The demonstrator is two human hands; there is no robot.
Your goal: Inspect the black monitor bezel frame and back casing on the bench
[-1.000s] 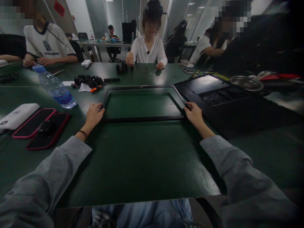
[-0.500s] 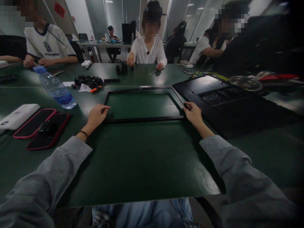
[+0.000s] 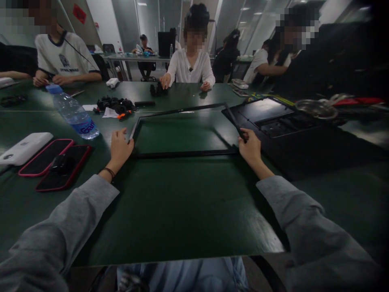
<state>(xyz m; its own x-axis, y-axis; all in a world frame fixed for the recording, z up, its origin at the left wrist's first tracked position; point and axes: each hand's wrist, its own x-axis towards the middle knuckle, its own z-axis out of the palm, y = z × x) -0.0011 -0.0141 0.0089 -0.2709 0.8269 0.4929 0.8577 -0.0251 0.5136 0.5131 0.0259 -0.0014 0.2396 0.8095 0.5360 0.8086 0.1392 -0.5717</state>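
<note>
The black frame (image 3: pixel 186 154) is right in the middle, over the bench, tilted, its far right corner up and a shadow beneath! Crowding it on the right is a big black panel (image 3: pixel 313 146); the frame's raised corner crosses the panel's edge in this view. Beyond the panel, a shiny metal bowl (image 3: pixel 316 108). Over on the left, a water bottle (image 3: pixel 74 115) with a blue cap, then a white device (image 3: pixel 26 147) beside two red-edged phones (image 3: pixel 65 168), a small black object (image 3: pixel 60 163) resting on the nearer one. Past the frame's far left corner, a jumble of black parts (image 3: pixel 114 104) with a flash of orange.

To the hands! The right hand (image 3: pixel 250 148) pinches the right bar between thumb and fingers. The left hand (image 3: pixel 120 145) is at the left bar, fingers loosely raised, thumb by the edge; whether it grips, I can't tell. Both arms reach forward in grey sleeves.

The bench (image 3: pixel 188 211) is dark green and glossy. Across it, a person in white (image 3: pixel 193 67) has one hand on dark pieces (image 3: pixel 158 90); glass partitions line the room behind.
</note>
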